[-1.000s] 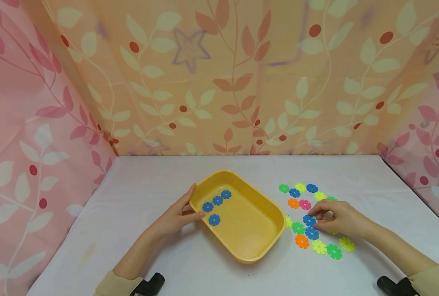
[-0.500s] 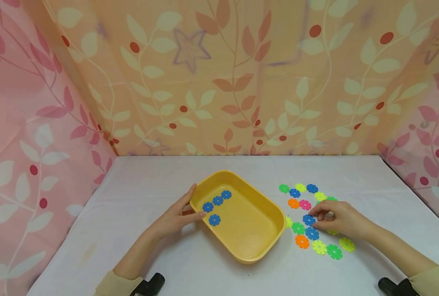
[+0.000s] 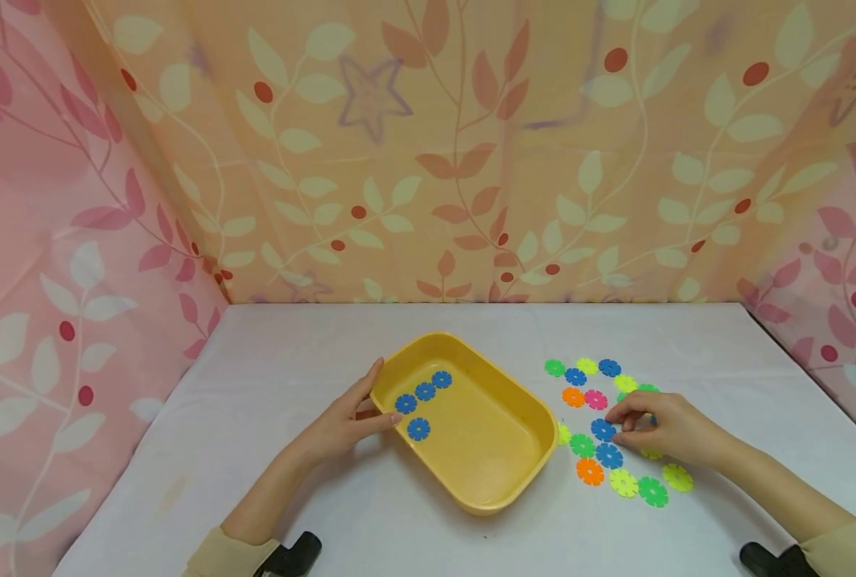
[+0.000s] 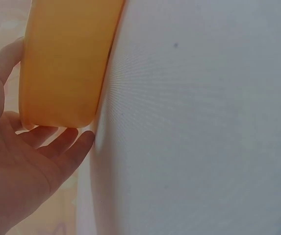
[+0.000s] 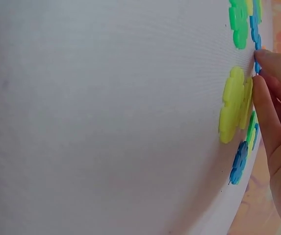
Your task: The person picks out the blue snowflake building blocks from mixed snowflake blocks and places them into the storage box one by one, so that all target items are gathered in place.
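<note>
My left hand [image 3: 347,413] grips the left end of a yellow plastic tray [image 3: 482,445], its thumb over the rim and its other fingers along the outer wall. Several blue notched snowflake discs [image 3: 418,429] lie inside. To the right of the tray, my right hand [image 3: 669,429] pinches at the edge of a blue snowflake disc [image 3: 603,430] with thumb and forefinger. That disc lies flat or nearly so, next to another blue disc [image 3: 609,456]. In the right wrist view, blue shows between the fingertips [image 5: 259,81]. Part of the pile is hidden under this hand.
Around the right hand lie loose green [image 3: 653,492], yellow [image 3: 678,478], orange [image 3: 590,472] and pink [image 3: 596,399] discs on the white tablecloth [image 3: 312,513]. Patterned curtains [image 3: 457,160] stand behind and at both sides of the table.
Almost nothing differs. The right fingers shift very slightly at the blue snowflake disc, while the left hand and tray stay in place.
</note>
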Available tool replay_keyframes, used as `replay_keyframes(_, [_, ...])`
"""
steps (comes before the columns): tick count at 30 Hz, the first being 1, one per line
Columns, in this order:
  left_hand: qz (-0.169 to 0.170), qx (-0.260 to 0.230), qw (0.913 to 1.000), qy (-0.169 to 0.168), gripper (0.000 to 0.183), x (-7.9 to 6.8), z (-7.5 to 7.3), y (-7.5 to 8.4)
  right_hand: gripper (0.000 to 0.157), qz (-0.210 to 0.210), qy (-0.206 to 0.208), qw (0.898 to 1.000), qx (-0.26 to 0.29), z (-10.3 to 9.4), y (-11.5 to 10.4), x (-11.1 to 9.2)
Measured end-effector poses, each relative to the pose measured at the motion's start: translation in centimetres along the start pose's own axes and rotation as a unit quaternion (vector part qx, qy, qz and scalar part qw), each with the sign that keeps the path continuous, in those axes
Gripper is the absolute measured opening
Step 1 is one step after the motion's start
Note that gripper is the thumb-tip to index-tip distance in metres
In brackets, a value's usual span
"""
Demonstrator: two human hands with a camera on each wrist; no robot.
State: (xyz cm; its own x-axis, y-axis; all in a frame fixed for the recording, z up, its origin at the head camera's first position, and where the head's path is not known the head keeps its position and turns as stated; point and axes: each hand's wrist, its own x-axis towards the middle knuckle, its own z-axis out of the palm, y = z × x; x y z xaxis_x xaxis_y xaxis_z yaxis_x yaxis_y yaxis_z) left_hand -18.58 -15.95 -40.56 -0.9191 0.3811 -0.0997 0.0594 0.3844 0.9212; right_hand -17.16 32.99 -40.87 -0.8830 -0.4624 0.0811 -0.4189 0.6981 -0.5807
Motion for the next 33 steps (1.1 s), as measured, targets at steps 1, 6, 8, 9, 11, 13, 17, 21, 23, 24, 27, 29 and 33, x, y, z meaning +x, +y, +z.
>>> replay_keyframes(1, [-0.001,0.0,1.0,0.0,0.097,0.0,0.0,0.0,0.023,-0.005,0.002,1.0,-0.002,0.0,0.0,0.0])
replay_keyframes(6, [0.0,-0.001,1.0,0.0,0.097,0.0,0.0,0.0,0.022,-0.027,0.01,0.999,-0.017,0.2,0.2,0.1])
replay_keyframes(8, [0.0,-0.003,1.0,0.0,0.097,0.0,0.0,0.0,0.022,-0.029,0.011,0.999,-0.021,0.2,0.2,0.2])
replay_keyframes(9, [0.0,-0.003,1.0,0.0,0.097,0.0,-0.1,0.0,0.022,-0.028,0.011,0.999,-0.02,0.1,0.2,0.2])
replay_keyframes(11, [0.002,-0.005,1.0,0.0,0.097,0.0,-0.1,0.0,0.021,-0.019,0.01,1.0,-0.014,0.1,0.0,0.3])
replay_keyframes(13, [0.001,-0.005,1.0,0.0,0.097,-0.1,-0.2,0.0,0.021,-0.009,0.017,1.0,-0.009,0.0,-0.3,0.5])
replay_keyframes(17, [0.003,0.001,1.0,0.001,0.098,-0.2,-0.2,-0.1,0.02,0.021,0.042,0.999,0.021,-0.3,-1.6,1.2])
replay_keyframes(21, [0.001,0.0,1.0,0.004,0.097,-0.3,-0.3,0.0,0.023,0.051,0.059,0.995,0.069,-0.6,-3.9,2.8])
replay_keyframes(23, [0.001,-0.001,1.0,0.004,0.097,-0.3,-0.2,0.1,0.026,0.066,0.058,0.991,0.099,-0.7,-5.3,3.8])
replay_keyframes(24, [0.001,-0.001,1.0,0.004,0.097,-0.3,-0.2,0.1,0.028,0.07,0.055,0.989,0.115,-0.7,-5.9,4.3])
replay_keyframes(27, [0.004,-0.003,1.0,0.002,0.097,-0.2,-0.1,0.1,0.032,0.076,0.041,0.982,0.165,-0.2,-7.9,5.8])
replay_keyframes(29, [0.007,-0.007,1.0,0.0,0.097,-0.2,0.0,0.1,0.033,0.074,0.029,0.977,0.199,0.5,-9.2,6.9])
replay_keyframes(33, [0.009,-0.02,0.9998,-0.004,0.098,-0.1,0.0,0.0,0.036,0.067,0.002,0.966,0.25,2.5,-11.3,9.0])
